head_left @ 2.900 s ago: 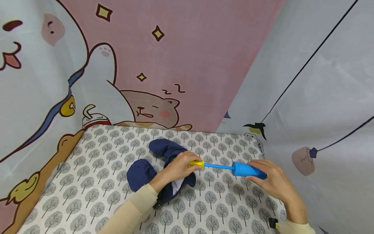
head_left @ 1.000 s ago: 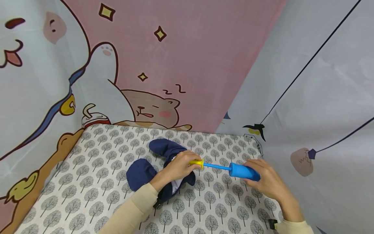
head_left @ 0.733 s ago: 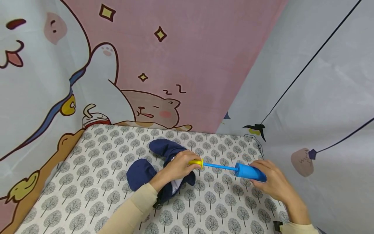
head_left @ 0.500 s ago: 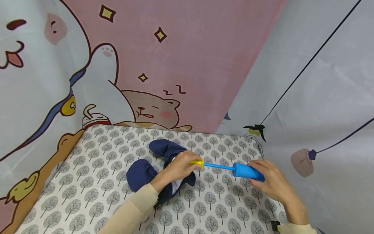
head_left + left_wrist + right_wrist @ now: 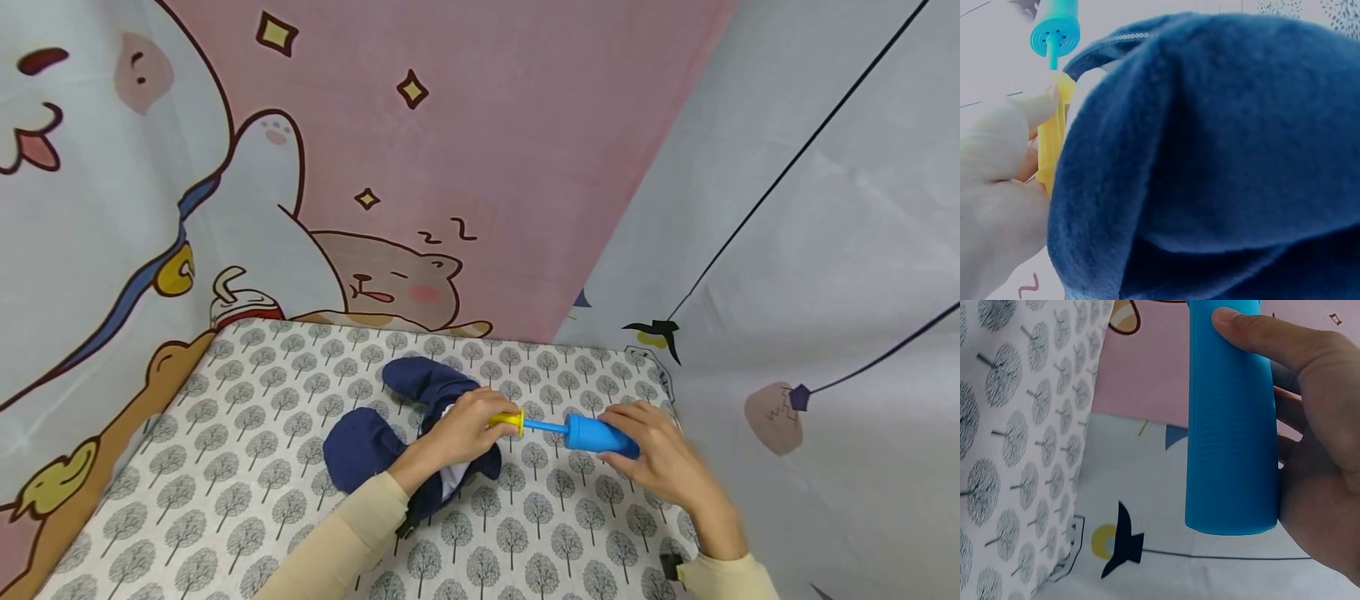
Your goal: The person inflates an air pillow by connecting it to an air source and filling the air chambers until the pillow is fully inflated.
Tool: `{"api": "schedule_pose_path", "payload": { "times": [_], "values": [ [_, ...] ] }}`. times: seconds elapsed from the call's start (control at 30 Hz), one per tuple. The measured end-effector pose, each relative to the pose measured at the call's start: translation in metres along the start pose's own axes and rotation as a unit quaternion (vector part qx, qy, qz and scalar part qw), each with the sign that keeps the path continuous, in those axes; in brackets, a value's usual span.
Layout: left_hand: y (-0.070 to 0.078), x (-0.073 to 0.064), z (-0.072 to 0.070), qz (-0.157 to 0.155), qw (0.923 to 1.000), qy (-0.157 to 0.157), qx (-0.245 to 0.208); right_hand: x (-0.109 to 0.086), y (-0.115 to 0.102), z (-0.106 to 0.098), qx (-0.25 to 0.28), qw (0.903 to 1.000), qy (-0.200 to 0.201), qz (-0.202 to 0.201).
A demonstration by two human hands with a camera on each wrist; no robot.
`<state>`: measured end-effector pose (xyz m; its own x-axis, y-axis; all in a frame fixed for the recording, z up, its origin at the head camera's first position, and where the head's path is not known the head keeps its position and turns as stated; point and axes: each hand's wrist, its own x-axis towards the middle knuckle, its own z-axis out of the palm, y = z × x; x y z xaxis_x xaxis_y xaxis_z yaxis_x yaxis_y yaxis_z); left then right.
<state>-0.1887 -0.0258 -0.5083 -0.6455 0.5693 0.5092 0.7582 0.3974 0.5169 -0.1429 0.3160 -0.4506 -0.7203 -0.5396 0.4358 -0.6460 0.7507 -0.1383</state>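
While the left hand (image 5: 465, 427) curls its fingers and thumb round a yellow plastic handle (image 5: 508, 419), the right hand (image 5: 648, 446) grips a smooth blue plastic cylinder (image 5: 592, 433), its thumb on one side and its fingers on the other. What matters most, from where I stand, is the line between the two: a thin blue rod (image 5: 546, 426) runs out of the handle straight into the cylinder's near face, so all three share one long axis, lying from side to side across the person's front and dipping slightly toward the right. A bare stretch of rod shows between the hands, each of which has its own end. Below the left forearm, a bunched navy-blue fabric piece (image 5: 363, 450) with a white lining (image 5: 452, 477) lies on the white cloth printed with grey trees (image 5: 536, 533). Whether the handle is joined to that fabric, I cannot tell.
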Motion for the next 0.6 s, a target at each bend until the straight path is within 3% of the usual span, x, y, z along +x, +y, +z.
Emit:
{"api": "schedule_pose_path", "payload": {
  "times": [0.2,0.6],
  "values": [
    [-0.020,-0.004,0.016,0.011,0.9997,0.021,-0.005,0.011,-0.010,0.006,0.009,0.9999,-0.014,0.000],
    [-0.013,-0.002,0.014,0.015,0.9995,0.027,-0.010,0.029,-0.024,0.021,0.009,0.9995,-0.031,-0.003]
  ]
}}
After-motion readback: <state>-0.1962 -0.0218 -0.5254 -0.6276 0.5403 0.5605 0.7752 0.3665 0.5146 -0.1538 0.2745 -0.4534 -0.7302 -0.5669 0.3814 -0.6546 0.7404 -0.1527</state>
